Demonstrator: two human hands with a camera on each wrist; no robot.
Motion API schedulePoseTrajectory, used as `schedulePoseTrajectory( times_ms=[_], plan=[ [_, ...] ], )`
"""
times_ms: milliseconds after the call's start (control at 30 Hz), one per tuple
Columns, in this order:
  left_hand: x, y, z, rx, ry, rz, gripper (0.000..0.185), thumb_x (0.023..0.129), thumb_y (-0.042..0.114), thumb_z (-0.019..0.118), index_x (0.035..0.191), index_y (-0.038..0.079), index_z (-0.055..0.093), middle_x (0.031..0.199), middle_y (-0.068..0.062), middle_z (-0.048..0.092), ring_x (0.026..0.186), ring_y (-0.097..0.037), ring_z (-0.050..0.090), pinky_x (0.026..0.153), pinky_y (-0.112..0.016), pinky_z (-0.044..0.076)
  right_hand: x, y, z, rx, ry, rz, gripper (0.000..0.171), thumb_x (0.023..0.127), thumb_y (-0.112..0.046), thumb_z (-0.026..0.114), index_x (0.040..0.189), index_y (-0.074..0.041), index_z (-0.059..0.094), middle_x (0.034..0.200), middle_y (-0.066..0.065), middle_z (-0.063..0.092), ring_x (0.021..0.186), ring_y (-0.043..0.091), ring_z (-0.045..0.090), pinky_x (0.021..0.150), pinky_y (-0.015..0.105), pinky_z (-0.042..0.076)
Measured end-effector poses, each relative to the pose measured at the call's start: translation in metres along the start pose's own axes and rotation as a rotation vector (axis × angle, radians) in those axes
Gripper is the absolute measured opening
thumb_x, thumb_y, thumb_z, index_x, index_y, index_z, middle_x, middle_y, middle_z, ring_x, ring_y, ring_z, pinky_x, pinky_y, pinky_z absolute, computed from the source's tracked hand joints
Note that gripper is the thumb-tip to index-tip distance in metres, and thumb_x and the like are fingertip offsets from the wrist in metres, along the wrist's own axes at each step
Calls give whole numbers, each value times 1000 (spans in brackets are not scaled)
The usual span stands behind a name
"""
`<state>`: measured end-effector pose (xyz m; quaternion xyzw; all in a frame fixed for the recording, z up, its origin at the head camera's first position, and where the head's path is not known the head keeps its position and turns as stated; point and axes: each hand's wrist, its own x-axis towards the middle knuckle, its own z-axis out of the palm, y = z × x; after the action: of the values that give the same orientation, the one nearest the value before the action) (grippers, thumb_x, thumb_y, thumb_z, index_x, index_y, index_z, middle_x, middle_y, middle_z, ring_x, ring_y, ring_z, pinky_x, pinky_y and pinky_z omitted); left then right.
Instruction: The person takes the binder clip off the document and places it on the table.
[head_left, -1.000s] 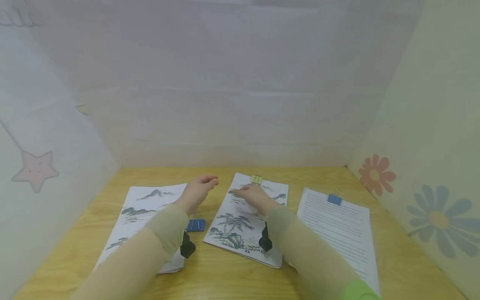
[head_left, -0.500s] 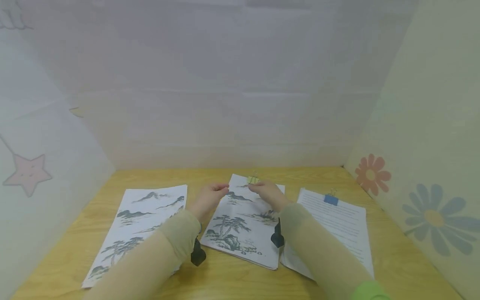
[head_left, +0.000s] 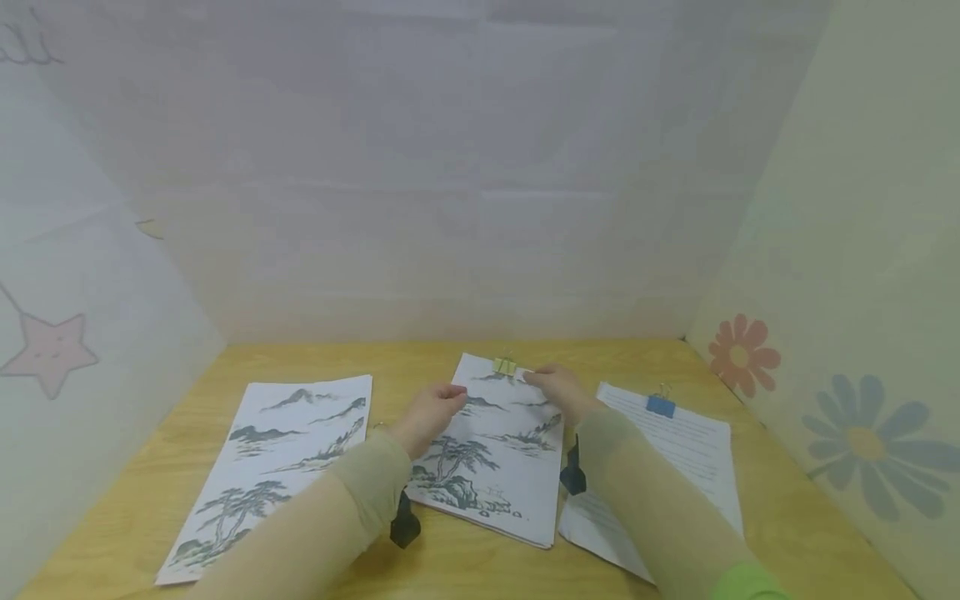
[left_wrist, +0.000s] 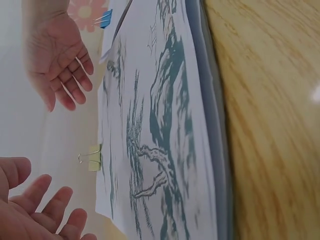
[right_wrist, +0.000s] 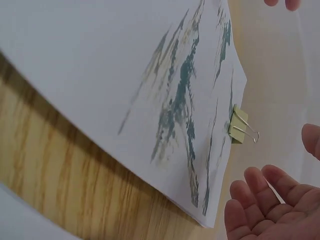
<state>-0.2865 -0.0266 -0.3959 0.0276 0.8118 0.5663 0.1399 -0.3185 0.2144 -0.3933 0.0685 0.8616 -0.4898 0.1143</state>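
Bench [head_left: 600, 575]: light wood, pale walls on three sides; star sticker [head_left: 48, 352] on the left wall, flower stickers [head_left: 742, 354] on the right wall.
Three paper stacks on it. Left: loose landscape prints [head_left: 277, 467], unclipped. Middle: clipped landscape stack [head_left: 495, 454], slightly skewed. Right: text pages [head_left: 675, 467] with a blue clip [head_left: 661, 405] on the far edge, near-left corner tucked under the middle stack.
Left hand [head_left: 431, 412]: over the middle stack's left edge, fingers [left_wrist: 47, 200] straight and spread, holding nothing. Contact with the paper: can't tell.
Right hand [head_left: 558, 387]: at the stack's far-right corner, just right of the yellow clip [head_left: 505, 367]. Fingers [left_wrist: 70, 87] loose and open, empty, short of the clip in the wrist views.
Yellow clip sits on the middle stack's far edge, wire handles pointing away from the paper, between the two hands.
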Motion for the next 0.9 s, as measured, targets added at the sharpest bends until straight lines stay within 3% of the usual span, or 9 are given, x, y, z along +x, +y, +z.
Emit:
schedulePoseTrajectory(
  times_ms=[433,900],
  plan=[
    [2,-11,8,32,-28,10,47,99,33,53,139,11,50,148,-13,41,138,-38,32,110,-56,27,9,12,-10,29,11,46,71,98,-42,50,150,-1,23,152,25,25,136,46,28,109,61,25],
    [7,-15,14,121,26,1,51,97,37,55,142,14,48,150,-14,36,136,-38,34,110,-55,29,25,20,-10,38,53,123,84,97,-39,53,153,-3,2,155,28,11,139,46,21,111,60,19]
  ],
)
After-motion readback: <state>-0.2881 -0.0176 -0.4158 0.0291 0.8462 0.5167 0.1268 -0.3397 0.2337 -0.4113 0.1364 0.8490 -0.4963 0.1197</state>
